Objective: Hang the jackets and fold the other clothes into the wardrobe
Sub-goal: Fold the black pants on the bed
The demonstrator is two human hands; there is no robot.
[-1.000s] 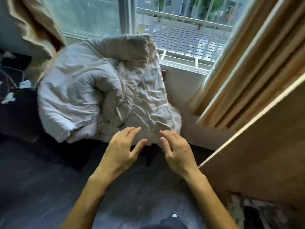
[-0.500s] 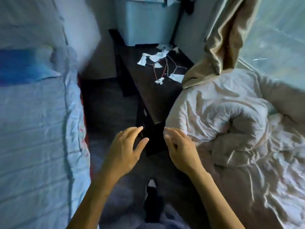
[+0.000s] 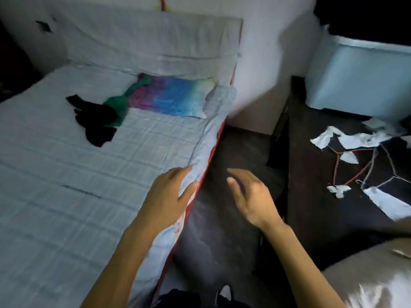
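Black garment [image 3: 95,121]: crumpled, unfolded, lying flat on the grey checked bed [image 3: 66,196], toward its far half, left of the multicoloured pillow [image 3: 171,96].

Green garment [image 3: 121,100]: bunched into a long twist, one end touching and partly under the black one, the other end reaching up to the pillow's left corner.

Wire hangers [image 3: 364,172]: tangled red and grey wires among torn white paper, loose on the dark table [image 3: 322,218], well apart from the bed.

Clothes [image 3: 95,117] lie on the bed [image 3: 66,207], left of the pillow [image 3: 171,98]. A table [image 3: 322,218] stands right of the bed. Hangers [image 3: 367,167] lie on it, a box [image 3: 360,76] at its far end.
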